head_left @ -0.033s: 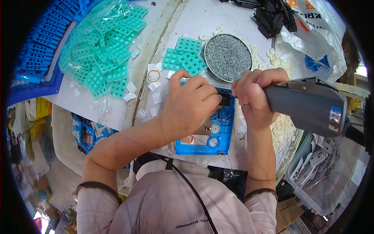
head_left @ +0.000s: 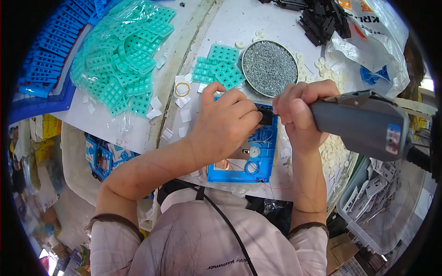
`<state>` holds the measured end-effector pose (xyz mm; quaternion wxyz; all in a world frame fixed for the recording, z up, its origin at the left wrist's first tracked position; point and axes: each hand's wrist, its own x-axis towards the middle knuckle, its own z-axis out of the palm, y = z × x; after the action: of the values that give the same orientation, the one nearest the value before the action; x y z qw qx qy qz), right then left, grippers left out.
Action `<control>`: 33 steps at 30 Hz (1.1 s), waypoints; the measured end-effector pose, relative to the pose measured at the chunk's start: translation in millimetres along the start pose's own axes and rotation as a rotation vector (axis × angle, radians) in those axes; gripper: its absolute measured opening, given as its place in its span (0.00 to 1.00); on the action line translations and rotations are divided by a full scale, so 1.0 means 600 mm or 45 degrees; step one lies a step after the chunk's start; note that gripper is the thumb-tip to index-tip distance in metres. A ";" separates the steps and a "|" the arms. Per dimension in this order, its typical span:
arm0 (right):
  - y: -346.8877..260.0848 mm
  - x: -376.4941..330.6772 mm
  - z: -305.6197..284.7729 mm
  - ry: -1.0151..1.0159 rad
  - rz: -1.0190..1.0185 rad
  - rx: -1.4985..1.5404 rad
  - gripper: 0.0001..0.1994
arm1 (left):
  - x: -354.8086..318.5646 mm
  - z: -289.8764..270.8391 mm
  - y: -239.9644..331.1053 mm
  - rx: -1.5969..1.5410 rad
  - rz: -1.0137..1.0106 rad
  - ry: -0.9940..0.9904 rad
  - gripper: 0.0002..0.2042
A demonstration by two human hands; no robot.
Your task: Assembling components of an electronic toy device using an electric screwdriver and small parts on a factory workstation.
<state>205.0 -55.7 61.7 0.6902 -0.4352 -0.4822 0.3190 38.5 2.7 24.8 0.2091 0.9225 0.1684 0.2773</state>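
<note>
A blue plastic casing (head_left: 263,172) lies open-side up in front of me, with thin red wires (head_left: 239,169), a round white piece and a copper-coloured patch inside. Over its left side rests my left hand (head_left: 228,122), fingers bent together, the tips against a black plastic part (head_left: 266,116) at the casing's far end. My right hand (head_left: 301,108) is wrapped round the front of a grey electric screwdriver (head_left: 359,122), held nearly level from the right. Its tip is hidden behind my fingers, close to the black part.
A round tin of small screws (head_left: 270,66) stands beyond the casing. Teal keypads (head_left: 218,69) lie left of it, more in a clear bag (head_left: 124,60). White round pieces (head_left: 334,156) pile at right. Bins of blue parts (head_left: 103,158) and grey parts (head_left: 375,193) flank the table.
</note>
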 end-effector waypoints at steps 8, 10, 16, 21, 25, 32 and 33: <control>-0.017 0.031 -0.057 -0.386 -0.087 0.286 0.21 | 0.020 -0.005 -0.006 -0.102 -0.094 -0.251 0.26; -0.073 0.026 -0.070 -0.324 -0.131 0.376 0.25 | 0.023 -0.046 0.002 -0.179 -0.107 -0.243 0.26; -0.124 -0.008 -0.184 -0.636 -0.014 0.685 0.40 | -0.046 -0.305 0.015 -0.161 -0.359 -0.452 0.32; -0.079 0.006 -0.326 -0.208 0.643 -0.105 0.24 | -0.235 -0.408 -0.017 0.485 -0.831 -0.845 0.32; 0.017 0.091 -0.563 0.118 0.551 -1.659 0.22 | -0.312 -0.390 -0.017 0.735 -0.948 -0.636 0.33; 0.070 0.165 -0.624 0.493 0.577 -2.491 0.17 | -0.208 -0.299 0.059 0.208 -0.639 -0.645 0.29; 0.063 0.160 -0.640 0.468 0.435 -2.480 0.17 | -0.186 -0.290 0.060 0.186 -0.569 -0.643 0.28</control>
<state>598.0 -69.8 4.7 0.0424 -0.9159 -0.3501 -0.1917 -144.3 -24.9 124.8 0.2333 0.9149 0.3285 -0.0250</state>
